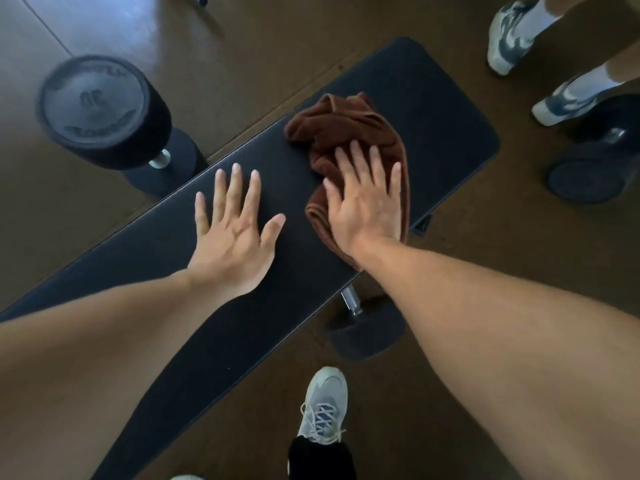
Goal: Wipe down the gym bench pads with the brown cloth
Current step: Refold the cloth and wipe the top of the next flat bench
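While the wearer's shoe stands on the brown floor nearest the camera, both bare forearms reach out over the black counter, a long pad running diagonally. On its bare surface the left hand lies flat, its grip released, fingers spread. Just beside it, the right hand presses palm-down on the cloth, fingers extended, not clenched. That cloth lies bunched on the pad toward its far end. Beyond the left edge stands a dumbbell. At far right, another person's sneakers show.
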`<state>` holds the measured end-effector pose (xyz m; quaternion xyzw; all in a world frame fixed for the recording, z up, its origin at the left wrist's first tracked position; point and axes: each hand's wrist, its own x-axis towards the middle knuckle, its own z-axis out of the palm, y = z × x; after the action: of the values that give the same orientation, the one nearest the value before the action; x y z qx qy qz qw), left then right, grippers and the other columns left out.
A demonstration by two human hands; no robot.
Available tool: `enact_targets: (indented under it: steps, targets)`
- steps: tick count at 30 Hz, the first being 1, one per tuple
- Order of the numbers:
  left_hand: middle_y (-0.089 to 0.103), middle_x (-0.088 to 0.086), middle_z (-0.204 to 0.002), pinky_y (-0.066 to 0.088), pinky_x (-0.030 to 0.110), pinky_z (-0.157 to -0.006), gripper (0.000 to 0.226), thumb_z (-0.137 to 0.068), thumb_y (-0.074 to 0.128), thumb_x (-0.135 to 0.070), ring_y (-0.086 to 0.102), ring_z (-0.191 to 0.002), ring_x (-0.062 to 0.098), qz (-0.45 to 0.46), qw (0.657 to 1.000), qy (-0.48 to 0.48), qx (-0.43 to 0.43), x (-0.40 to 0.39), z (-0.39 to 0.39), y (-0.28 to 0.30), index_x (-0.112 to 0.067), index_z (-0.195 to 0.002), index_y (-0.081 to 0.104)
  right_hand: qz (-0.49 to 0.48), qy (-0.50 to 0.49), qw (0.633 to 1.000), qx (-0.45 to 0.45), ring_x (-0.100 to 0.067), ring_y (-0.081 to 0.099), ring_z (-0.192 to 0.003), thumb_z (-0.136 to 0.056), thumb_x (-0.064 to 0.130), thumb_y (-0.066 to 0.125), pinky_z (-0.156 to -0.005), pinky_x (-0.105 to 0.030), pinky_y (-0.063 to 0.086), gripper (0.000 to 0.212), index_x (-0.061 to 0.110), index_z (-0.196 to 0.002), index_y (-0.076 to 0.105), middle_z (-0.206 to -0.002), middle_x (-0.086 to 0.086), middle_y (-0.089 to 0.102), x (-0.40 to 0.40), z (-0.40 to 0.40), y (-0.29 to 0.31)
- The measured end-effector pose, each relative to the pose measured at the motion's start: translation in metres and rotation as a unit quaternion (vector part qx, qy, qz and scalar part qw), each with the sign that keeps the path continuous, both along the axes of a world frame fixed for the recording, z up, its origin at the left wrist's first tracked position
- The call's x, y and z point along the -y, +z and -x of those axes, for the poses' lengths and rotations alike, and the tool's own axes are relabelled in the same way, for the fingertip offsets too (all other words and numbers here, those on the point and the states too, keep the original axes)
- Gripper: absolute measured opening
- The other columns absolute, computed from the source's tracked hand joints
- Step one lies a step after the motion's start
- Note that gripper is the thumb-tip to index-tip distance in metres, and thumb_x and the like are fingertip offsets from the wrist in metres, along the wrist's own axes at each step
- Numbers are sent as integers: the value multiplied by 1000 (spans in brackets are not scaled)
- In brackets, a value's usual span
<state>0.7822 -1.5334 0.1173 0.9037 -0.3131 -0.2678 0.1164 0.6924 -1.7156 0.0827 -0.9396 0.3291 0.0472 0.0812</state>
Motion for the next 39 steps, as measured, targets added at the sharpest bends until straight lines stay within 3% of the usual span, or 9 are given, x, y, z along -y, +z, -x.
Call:
enact_targets:
  steps: [3, 6, 8, 16, 21, 24, 27, 31, 39]
  targets:
    - [-31, -1, -165, -20, 50, -121, 91, -91, 15, -80, -37, -147, 16, -23, 999, -37, -2, 52, -6, -5, -29, -159, -17, 7, -76, 997, 6, -25, 4, -162, -109, 52, 18, -129, -54, -1, 62, 29, -166, 16, -175, 3, 13, 81, 3, 2]
    - [-46, 2, -157, -26, 56, -116, 125, -63, 18, -104, -48, -140, 24, -109, 992, -53, -30, 84, -5, -11, -32, -150, -36, 17, -124, 992, 27, -25, 6, -162, -109, 52, 20, -130, -53, 0, 62, 29, -166, 17, -175, 3, 14, 127, 2, 1]
    - [-54, 3, -150, -27, 58, -114, 138, -51, 25, -109, -54, -135, 26, -159, 985, -56, -47, 93, -5, -12, -32, -141, -47, 34, -119, 992, 38, -26, 9, -161, -108, 52, 22, -130, -53, 2, 61, 29, -165, 22, -174, 2, 18, 137, 0, -2]
    - [-56, 3, -148, -28, 58, -113, 140, -52, 33, -107, -55, -133, 26, -156, 984, -70, -54, 90, -5, -7, -33, -138, -49, 43, -90, 993, 62, -24, 14, -160, -108, 51, 25, -130, -53, 5, 59, 27, -162, 32, -170, 3, 29, 139, 2, -2]
    - [-37, 3, -162, -22, 54, -119, 126, -71, 45, -93, -40, -145, 24, -58, 993, -99, -14, 69, -7, -13, -30, -157, -23, 15, -71, 994, 78, -20, 14, -161, -109, 49, 29, -131, -46, 6, 57, 27, -161, 35, -170, 5, 28, 119, 14, 1]
    - [-17, -1, -169, -11, 44, -126, 94, -91, 34, -77, -25, -153, 17, 35, 991, -128, 20, 4, 7, -13, -28, -162, -1, -12, -46, 994, 102, -20, 17, -160, -108, 47, 33, -131, -46, 8, 56, 24, -159, 42, -168, 4, 33, 49, 34, 0]
    - [-15, 0, -169, -4, 42, -127, 80, -99, 18, -70, -23, -153, 16, 33, 989, -131, 52, -103, 41, -13, -27, -161, -7, -41, -8, 992, 116, -23, 22, -159, -108, 46, 36, -130, -48, 12, 54, 22, -156, 47, -165, 1, 39, -54, 53, 1]
    - [-17, -4, -168, 0, 40, -128, 73, -100, 12, -62, -23, -153, 11, -3, 997, -58, 58, -259, 70, -9, -28, -160, -14, -92, 92, 985, 114, -23, 29, -156, -109, 46, 38, -129, -48, 17, 50, 23, -152, 52, -162, 2, 45, -223, 64, 5]
    - [-6, 5, -170, 4, 43, -127, 73, -104, 46, -29, -10, -156, 19, -77, 979, 182, 41, -509, 111, 15, -16, -162, 3, -185, 324, 927, 24, -23, 24, -157, -106, 41, 41, -130, -45, 12, 49, 30, -153, 50, -165, 3, 40, -530, 83, 15]
